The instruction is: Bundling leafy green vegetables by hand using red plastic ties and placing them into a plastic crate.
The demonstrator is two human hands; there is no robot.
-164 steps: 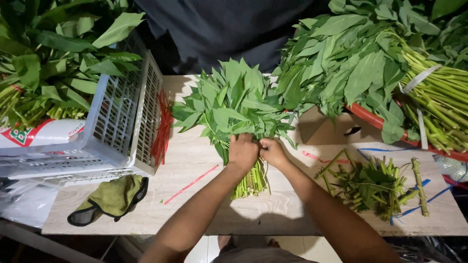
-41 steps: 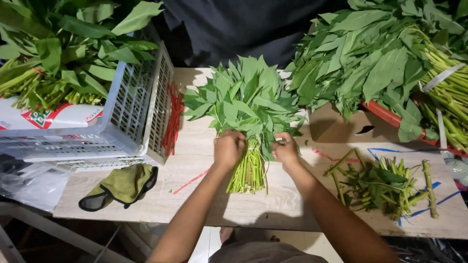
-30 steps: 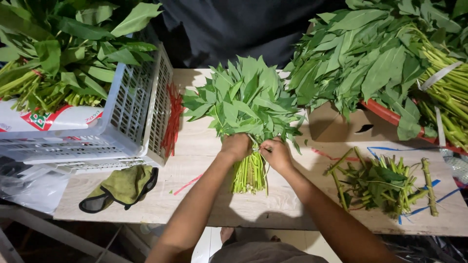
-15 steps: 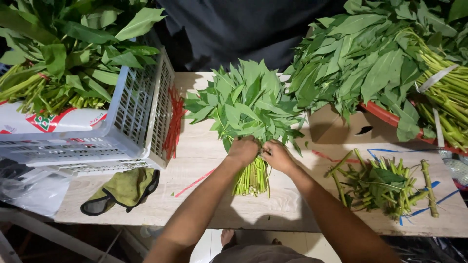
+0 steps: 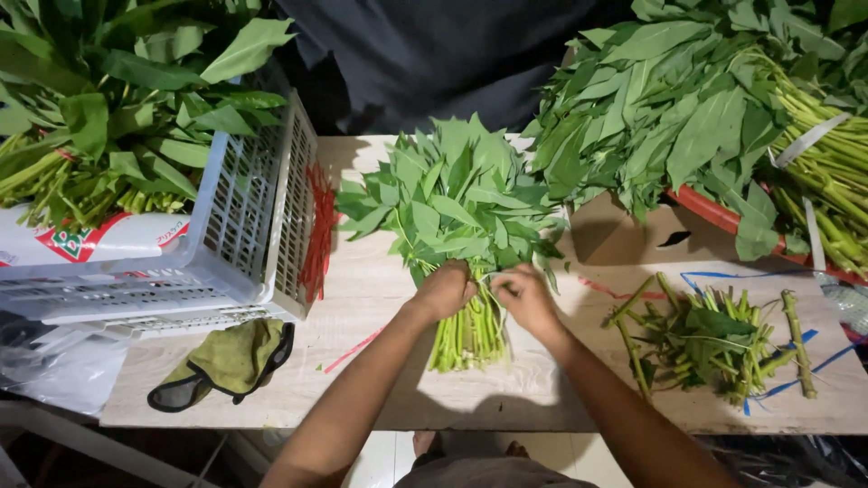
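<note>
So here a person is working a bundle of leafy green stalks with pale green stems (image 5: pixel 466 244) that lies flat on the bare light wooden tabletop (image 5: pixel 380 298), leaves fanned away from them and cut ends pointing back toward their body. The left hand (image 5: pixel 443 291) is clamped around the bundle right where the leaves give way to bare stems, fingers curled tight. It looks like that's the narrowest spot, so gripping there keeps the stalks gathered. The right hand (image 5: pixel 523 298) sits just beside it on the same neck of the bundle, fingers pinched together at the stems; whether there's a tie or band between the fingertips is too small to tell. So the bundle runs straight between the two hands, stems poking out below them.

Around it: a tilted white plastic slatted crate (image 5: pixel 244 226) on the left with more leafy greens (image 5: pixel 108 117) behind it, a crumpled olive-green cloth (image 5: pixel 231 360) near the table's front edge, a loose heap of trimmed green stem offcuts (image 5: pixel 714 339) to the right, and a big pile of long-stemmed greens (image 5: pixel 723 108) at upper right.
</note>
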